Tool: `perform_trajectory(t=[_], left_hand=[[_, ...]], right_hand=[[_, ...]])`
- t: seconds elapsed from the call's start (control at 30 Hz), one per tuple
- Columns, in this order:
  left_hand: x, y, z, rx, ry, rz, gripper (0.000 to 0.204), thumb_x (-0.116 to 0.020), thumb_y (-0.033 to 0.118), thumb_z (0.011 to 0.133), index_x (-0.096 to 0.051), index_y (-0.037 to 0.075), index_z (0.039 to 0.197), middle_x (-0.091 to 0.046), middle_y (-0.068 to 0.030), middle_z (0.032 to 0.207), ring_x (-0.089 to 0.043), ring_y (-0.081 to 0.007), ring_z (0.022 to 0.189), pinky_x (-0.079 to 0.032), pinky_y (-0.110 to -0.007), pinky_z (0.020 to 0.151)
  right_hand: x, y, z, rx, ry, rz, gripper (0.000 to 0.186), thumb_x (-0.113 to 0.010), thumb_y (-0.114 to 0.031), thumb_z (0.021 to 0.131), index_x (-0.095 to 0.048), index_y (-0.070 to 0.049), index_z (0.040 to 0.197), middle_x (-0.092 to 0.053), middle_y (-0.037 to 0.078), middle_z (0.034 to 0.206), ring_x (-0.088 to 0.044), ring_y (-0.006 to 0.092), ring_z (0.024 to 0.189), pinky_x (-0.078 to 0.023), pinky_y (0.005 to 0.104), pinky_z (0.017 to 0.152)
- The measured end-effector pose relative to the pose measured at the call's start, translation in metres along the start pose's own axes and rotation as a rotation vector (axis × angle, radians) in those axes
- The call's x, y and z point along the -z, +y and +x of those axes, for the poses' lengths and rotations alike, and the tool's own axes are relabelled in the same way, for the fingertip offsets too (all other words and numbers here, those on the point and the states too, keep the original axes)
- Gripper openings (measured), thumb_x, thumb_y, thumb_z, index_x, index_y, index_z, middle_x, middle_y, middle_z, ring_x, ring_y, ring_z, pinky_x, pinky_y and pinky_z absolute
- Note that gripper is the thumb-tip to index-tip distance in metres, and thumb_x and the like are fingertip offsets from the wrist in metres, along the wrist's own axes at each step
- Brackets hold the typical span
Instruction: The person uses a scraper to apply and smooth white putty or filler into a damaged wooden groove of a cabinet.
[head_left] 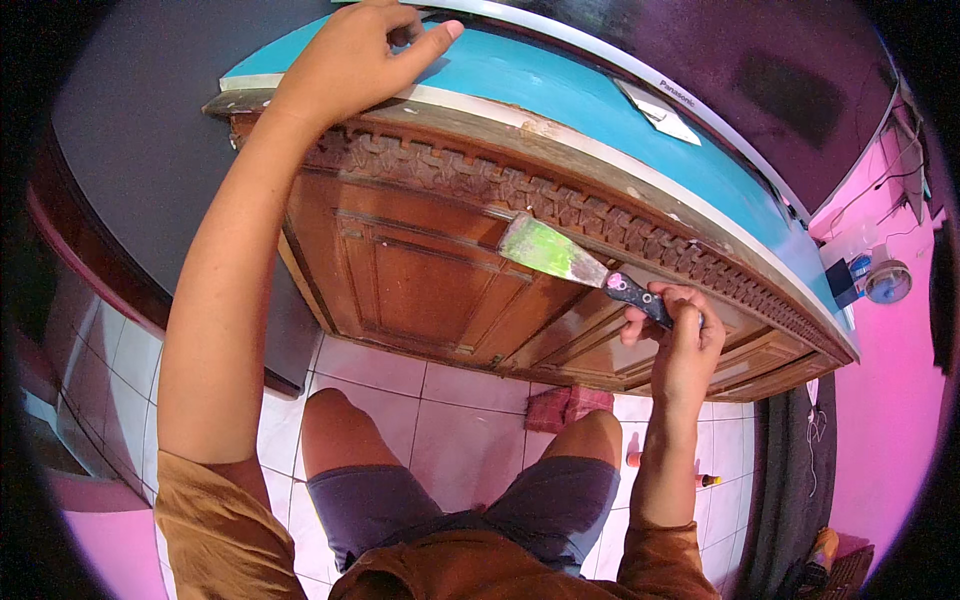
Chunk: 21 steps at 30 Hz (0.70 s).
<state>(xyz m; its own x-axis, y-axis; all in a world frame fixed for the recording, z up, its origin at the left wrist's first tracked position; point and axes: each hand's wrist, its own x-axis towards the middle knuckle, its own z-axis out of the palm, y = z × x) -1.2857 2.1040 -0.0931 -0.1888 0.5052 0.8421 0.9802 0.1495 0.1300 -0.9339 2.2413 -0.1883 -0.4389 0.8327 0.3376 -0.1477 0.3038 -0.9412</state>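
In my right hand (pixel 685 335) is a putty knife (pixel 553 250), its dark handle in my closed fingers. The blade points up and to the left, smeared with bright green and whitish paint, in front of the carved edge of a brown wooden cabinet (pixel 440 290). At the far left of the cabinet, my left hand (pixel 370 50) rests on the blue top (pixel 560 115). Its thumb stretches out to the right, apart from the bent fingers; the picture's upper edge cuts off part of the hand.
A large television (pixel 760 90) stands along the back of the cabinet top, with a white card (pixel 658 110) before it. Pink wall and hanging cables border the right. On the tiled floor lie a red checked cloth (pixel 568 408) and a small bottle (pixel 708 480).
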Motion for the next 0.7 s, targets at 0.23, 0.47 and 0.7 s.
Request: perform_trajectory(t=[0.23, 0.47, 0.7], left_hand=[[-0.001, 0.0, 0.001, 0.01, 0.01, 0.003, 0.049, -0.06, 0.046, 0.092, -0.067, -0.002, 0.084, -0.062, -0.0146, 0.08, -0.06, -0.0282, 0.072, -0.047, -0.036, 0.064], [0.003, 0.002, 0.001, 0.028, -0.021, -0.02, 0.049, -0.06, 0.047, 0.092, -0.068, -0.001, 0.085, -0.063, -0.0144, 0.081, -0.061, -0.0279, 0.073, -0.048, -0.036, 0.064], [0.001, -0.001, 0.001, 0.015, 0.001, -0.014, 0.048, -0.06, 0.047, 0.091, -0.069, 0.0, 0.086, -0.064, -0.0141, 0.083, -0.061, -0.0277, 0.073, -0.048, -0.036, 0.063]], right_hand=[[0.019, 0.0, 0.002, -0.048, 0.007, 0.066, 0.023, -0.045, -0.011, 0.092, -0.059, 0.007, 0.091, -0.066, 0.019, 0.088, -0.065, 0.0241, 0.057, -0.055, 0.0328, 0.047], [0.016, 0.003, 0.003, -0.112, 0.031, 0.181, 0.026, -0.046, -0.013, 0.092, -0.06, 0.009, 0.095, -0.066, 0.02, 0.083, -0.064, 0.0247, 0.055, -0.054, 0.0329, 0.046], [0.016, 0.003, 0.011, -0.169, 0.052, 0.189, 0.031, -0.048, -0.019, 0.091, -0.06, 0.009, 0.099, -0.067, 0.02, 0.071, -0.061, 0.0238, 0.049, -0.051, 0.0315, 0.044]])
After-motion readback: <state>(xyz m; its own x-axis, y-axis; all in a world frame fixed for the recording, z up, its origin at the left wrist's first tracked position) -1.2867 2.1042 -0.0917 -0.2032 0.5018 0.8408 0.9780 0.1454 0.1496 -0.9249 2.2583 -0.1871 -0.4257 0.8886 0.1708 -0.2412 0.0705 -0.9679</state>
